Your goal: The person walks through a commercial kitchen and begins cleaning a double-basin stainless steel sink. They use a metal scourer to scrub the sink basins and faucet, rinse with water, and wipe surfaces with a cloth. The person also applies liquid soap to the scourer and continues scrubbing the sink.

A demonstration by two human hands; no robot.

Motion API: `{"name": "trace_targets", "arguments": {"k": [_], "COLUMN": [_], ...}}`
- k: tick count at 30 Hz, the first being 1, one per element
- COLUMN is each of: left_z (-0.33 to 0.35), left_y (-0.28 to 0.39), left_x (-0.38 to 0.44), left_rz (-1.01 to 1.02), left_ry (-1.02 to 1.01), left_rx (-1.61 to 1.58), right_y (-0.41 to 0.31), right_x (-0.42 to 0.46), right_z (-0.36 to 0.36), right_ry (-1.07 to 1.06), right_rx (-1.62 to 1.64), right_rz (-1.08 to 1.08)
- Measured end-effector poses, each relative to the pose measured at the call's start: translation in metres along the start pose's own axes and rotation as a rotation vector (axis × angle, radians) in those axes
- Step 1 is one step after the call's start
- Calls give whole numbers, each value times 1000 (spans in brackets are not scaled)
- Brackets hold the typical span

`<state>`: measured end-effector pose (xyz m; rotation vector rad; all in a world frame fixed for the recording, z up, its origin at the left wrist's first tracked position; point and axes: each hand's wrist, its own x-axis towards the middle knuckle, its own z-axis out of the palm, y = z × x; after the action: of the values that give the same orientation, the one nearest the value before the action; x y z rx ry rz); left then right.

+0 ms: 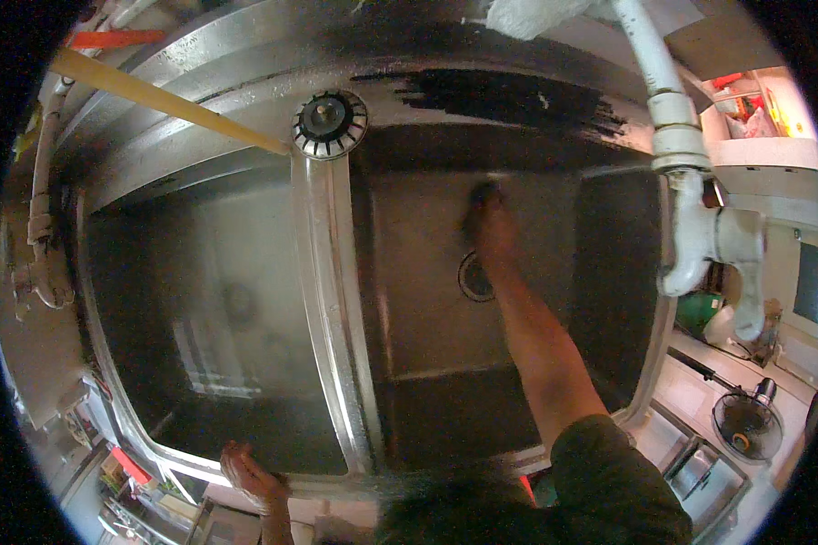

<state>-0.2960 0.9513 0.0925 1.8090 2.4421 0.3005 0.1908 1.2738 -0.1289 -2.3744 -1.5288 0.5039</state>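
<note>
A stainless steel double-basin sink point(327, 306) lies before me. My right hand point(494, 221) reaches deep into the right basin, just beyond its round drain point(476, 276). It holds a dark, blurred object point(480, 197), perhaps a scrubber, against or near the basin floor. My left hand point(249, 473) rests at the front rim of the left basin, with no object visible in it. A metal and black sink strainer point(324, 117) sits at the back end of the divider, touching the end of a yellowish stick or tube point(177, 102).
A white plastic tap point(688, 225) overhangs the right rim; another tap point(48, 272) stands at the left. Black marks point(504, 99) cover part of the back ledge. A standing fan point(746, 426) and a metal container point(695, 473) are at the lower right.
</note>
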Motion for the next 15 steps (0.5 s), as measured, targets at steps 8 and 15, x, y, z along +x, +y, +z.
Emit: {"name": "trace_targets", "arguments": {"k": [8,15], "left_z": [-8,-8], "left_y": [4,15], "left_x": [13,10], "left_rz": [22,-34], "left_ry": [-99,-84], "left_rx": [-23,-19], "right_y": [-98,-101], "right_x": [-3,-115], "right_z": [93,3], "right_ry": [-100,-773], "right_rx": [-99,371], "right_rz": [-326,-77]}}
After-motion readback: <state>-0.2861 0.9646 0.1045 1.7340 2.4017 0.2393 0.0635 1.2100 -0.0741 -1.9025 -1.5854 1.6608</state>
